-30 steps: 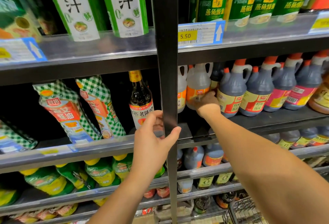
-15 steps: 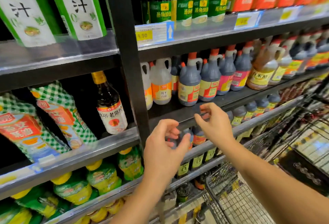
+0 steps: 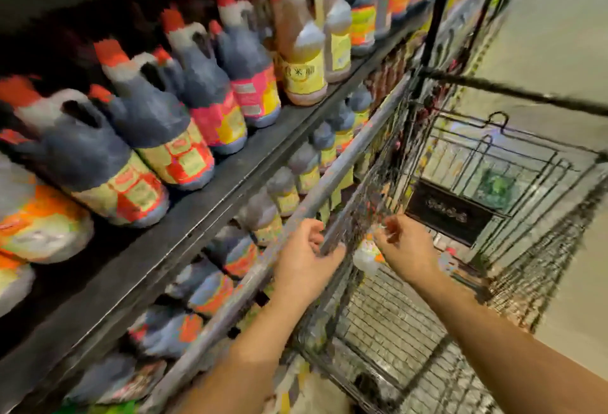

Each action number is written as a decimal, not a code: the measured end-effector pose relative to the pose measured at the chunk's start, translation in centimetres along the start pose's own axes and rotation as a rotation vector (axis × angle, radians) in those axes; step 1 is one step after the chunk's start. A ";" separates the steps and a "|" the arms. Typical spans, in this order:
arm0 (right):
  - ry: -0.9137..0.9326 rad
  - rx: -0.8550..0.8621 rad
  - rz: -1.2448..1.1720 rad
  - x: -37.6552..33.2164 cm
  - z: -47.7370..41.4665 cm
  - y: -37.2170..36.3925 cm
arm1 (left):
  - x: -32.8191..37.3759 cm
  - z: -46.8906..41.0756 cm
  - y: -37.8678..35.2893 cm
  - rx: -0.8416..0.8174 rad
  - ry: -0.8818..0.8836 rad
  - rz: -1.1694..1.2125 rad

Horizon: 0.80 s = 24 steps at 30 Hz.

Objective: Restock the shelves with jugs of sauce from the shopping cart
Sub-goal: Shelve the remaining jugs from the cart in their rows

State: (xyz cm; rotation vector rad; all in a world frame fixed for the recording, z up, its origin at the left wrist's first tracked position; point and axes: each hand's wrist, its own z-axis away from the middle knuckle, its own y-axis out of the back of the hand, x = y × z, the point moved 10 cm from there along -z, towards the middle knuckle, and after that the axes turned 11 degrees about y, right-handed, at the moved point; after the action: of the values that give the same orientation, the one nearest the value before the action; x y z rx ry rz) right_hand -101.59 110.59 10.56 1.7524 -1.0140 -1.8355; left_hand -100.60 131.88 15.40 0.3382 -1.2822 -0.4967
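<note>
Motion smears everything. My left hand curls at the grey shelf rail, and my right hand reaches over a pale jug in the shopping cart. I cannot tell whether either grip holds anything. Dark jugs line the shelf above.

Both forearms extend forward, left hand and right hand loosely curled.
</note>
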 end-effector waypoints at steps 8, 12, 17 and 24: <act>-0.442 -0.067 -0.047 20.5 -1.3 -5.1 | -4.0 -10.0 -16.7 -0.265 0.042 -0.279; -0.656 -0.135 -0.065 29.3 0.0 -8.5 | -8.1 -14.1 -23.2 -0.330 0.091 -0.428; -0.833 -0.102 -0.117 37.1 -0.3 -12.6 | -13.2 -19.7 -29.3 -0.327 0.169 -0.527; -0.997 0.153 -0.185 43.3 -0.9 -16.3 | -20.0 -27.3 -35.7 -0.283 0.218 -0.754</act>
State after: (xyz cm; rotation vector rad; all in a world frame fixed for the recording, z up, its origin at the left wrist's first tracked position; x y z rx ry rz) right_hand -103.21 89.73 -30.67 0.9430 -1.3644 -2.9031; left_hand -84.18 111.27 -26.13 0.6193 -0.8256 -1.2304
